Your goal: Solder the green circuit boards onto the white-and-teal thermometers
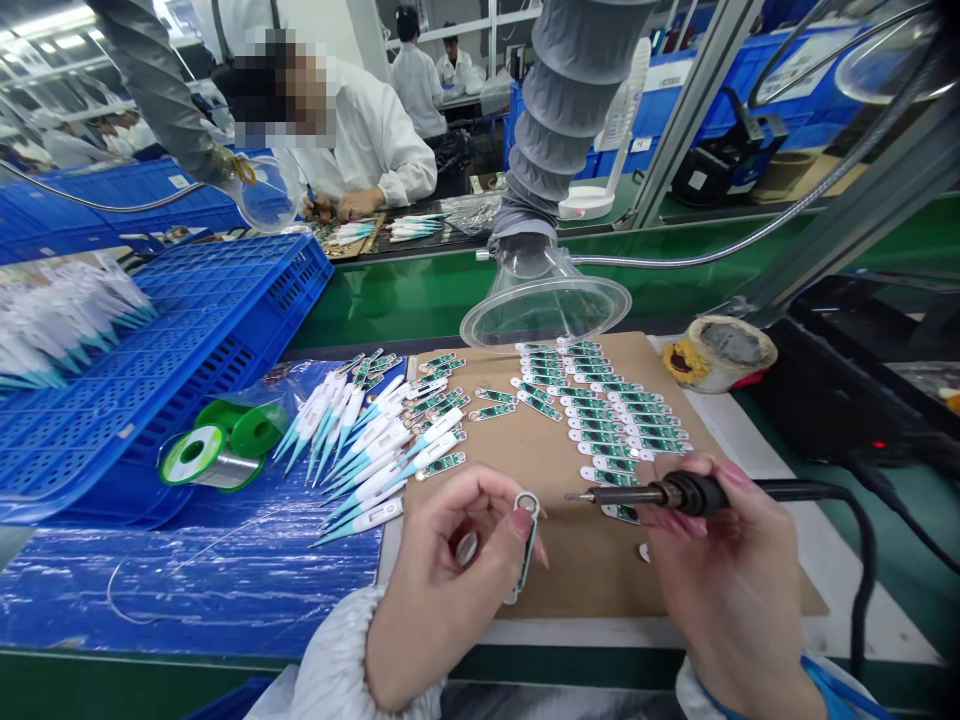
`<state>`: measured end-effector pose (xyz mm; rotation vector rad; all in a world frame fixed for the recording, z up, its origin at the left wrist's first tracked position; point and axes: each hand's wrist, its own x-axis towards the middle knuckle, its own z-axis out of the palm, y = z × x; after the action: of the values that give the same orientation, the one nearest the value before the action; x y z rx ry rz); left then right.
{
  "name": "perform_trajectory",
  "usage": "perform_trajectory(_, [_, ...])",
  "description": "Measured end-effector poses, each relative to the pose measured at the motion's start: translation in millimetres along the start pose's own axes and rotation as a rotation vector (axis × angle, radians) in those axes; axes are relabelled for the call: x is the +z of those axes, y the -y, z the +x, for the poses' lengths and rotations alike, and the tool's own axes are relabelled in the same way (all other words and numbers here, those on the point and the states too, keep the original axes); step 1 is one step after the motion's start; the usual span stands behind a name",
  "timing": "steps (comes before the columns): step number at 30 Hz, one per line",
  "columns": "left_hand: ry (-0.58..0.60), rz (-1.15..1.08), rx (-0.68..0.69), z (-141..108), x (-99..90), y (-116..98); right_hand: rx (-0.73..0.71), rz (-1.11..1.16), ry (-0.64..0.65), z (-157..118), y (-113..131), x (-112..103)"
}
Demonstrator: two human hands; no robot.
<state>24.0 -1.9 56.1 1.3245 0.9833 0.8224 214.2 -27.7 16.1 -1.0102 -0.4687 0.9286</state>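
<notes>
My left hand [457,575] pinches a small green circuit board [527,545] with a white frame and a round end, held up on a slant. A small round pale piece [466,548] shows by the curled fingers of that hand. My right hand [724,560] grips a soldering iron [675,493], its tip pointing left toward the board, with a gap between them. Rows of similar circuit boards [600,436] lie on the brown cardboard [555,590] beyond my hands. White and blue digital thermometers [375,470] are piled left of the cardboard, with loose boards among them.
A clear fume hood [546,312] hangs over the cardboard. Solder spools [202,455] and a blue crate [247,320] stand at left. A round sponge holder [716,352] sits at right, near the iron's cable [862,530]. Across the bench, a co-worker [360,130] handles parts.
</notes>
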Motion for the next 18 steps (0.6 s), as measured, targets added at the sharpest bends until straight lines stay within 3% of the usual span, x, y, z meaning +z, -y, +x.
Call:
perform_trajectory(5, [-0.027,0.105,0.016,-0.4,0.3,0.1,-0.09,-0.146,-0.017,1.3,1.3,-1.5])
perform_trajectory(18, [-0.024,0.169,0.019,0.6,3.4,-2.9,-0.09,-0.146,0.018,3.4,-7.7,-2.6])
